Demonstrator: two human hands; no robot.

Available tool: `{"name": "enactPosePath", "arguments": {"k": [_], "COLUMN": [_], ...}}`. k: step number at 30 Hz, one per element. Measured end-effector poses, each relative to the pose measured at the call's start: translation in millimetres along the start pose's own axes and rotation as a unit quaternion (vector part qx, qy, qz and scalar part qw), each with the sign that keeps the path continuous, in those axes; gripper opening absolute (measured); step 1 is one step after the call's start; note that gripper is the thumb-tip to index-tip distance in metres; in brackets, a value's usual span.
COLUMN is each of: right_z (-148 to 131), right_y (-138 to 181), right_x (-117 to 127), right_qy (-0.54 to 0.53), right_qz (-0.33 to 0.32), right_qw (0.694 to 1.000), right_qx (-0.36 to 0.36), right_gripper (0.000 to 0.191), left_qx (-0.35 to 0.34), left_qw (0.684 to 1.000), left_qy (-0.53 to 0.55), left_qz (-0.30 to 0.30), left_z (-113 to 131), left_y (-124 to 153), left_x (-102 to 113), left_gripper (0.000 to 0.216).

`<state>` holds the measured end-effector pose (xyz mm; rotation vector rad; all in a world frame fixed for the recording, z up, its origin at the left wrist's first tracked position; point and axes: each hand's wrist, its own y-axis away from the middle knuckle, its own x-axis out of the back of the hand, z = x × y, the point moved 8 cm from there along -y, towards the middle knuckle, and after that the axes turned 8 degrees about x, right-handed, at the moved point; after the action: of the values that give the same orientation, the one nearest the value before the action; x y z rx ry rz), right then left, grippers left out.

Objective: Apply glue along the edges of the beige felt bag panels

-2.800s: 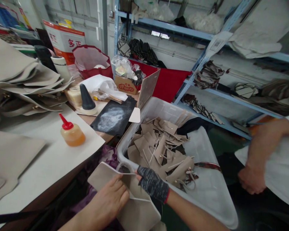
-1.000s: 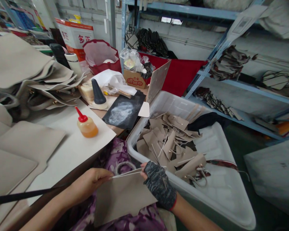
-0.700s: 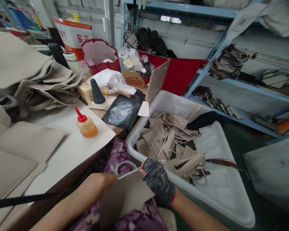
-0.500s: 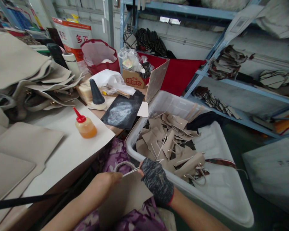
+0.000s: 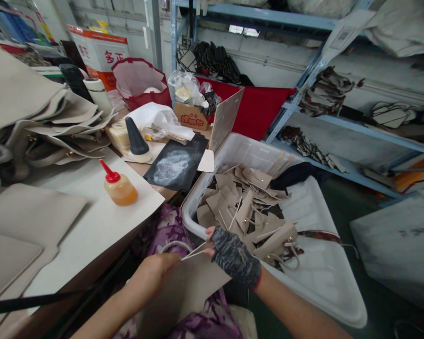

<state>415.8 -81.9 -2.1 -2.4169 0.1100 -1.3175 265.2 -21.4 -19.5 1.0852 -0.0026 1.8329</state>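
A thin white cord (image 5: 195,253) stretches between my hands above my lap. The fingers of my bare left hand (image 5: 159,270) are closed around its near end; whether they also grip the leather is hidden. At the other end, the fingertips of my right hand (image 5: 233,254), in a grey fingerless glove with a red cuff, pinch the cord. Beneath both hands a flat beige leather-like panel (image 5: 187,282) lies across my purple patterned clothing. A pale curved strap (image 5: 176,244) arches just beyond my left hand.
On my right stands a white plastic bin (image 5: 325,263) with several beige pieces (image 5: 229,202) and cords. The table (image 5: 102,240) on my left bears a red-capped glue bottle (image 5: 120,187), a black cone (image 5: 136,136), a dark sheet (image 5: 176,162) and stacked panels (image 5: 28,207). Shelves (image 5: 339,127) stand behind.
My right hand has moved slightly right and up, and the cord strands between the hands look more spread. The panel's right side has shifted right. The view has turned a little.
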Motion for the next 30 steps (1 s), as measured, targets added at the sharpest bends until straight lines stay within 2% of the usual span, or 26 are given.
{"name": "enactPosePath", "arguments": {"k": [4,8,10,12,17,23,30], "right_z": [-2.8,8.3,16.6,22.7,28.6,19.5,14.4], "right_y": [5.4,10.7,9.5,7.2,3.9,1.5,-2.0], "right_x": [11.9,19.6,22.9,24.6,27.0,23.2,23.6], "right_qy": [0.044,0.142,0.109,0.030,-0.078,-0.086,-0.088], "right_qz": [0.003,0.001,-0.019,-0.037,-0.016,-0.022,-0.015], "right_qw": [0.995,0.987,0.993,0.999,0.996,0.996,0.996], "right_qx": [0.088,0.070,0.042,0.019,-0.027,-0.011,-0.005], "right_gripper": [0.020,0.015,0.010,0.008,0.013,0.016,0.015], "left_qx": [-0.013,-0.023,-0.027,-0.030,-0.027,-0.025,-0.024], "left_qw": [0.999,0.997,0.996,0.995,0.998,0.999,0.998], "left_qy": [0.048,0.075,0.085,0.089,0.058,0.046,0.059], "left_qz": [0.005,-0.005,-0.015,-0.020,-0.016,0.004,0.016], "left_z": [-3.8,-5.9,-7.4,-8.6,2.4,29.6,33.7], "left_y": [1.9,3.6,5.0,5.8,0.2,-14.9,-21.9], "left_x": [3.2,2.6,1.8,1.7,1.1,1.5,-0.1], "left_gripper": [0.034,0.032,0.031,0.031,0.035,0.034,0.033]}}
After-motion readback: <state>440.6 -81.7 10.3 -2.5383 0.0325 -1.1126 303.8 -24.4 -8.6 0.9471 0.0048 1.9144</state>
